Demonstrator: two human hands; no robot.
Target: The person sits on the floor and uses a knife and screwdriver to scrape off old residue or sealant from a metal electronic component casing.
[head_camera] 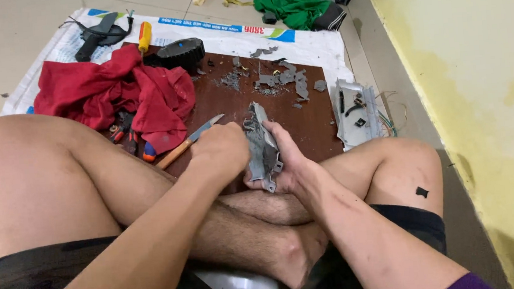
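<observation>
While right hand (289,160) clasps grey plastic piece (261,147) upright, long axis pointing away, left hand (224,150) fisted.

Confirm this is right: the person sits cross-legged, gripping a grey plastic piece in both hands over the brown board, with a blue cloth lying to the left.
One detail is off. The head view shows the cloth is red, not blue. The rest holds: the person sits cross-legged, the left hand and right hand grip the grey plastic piece over the brown board, cloth to the left.
</observation>
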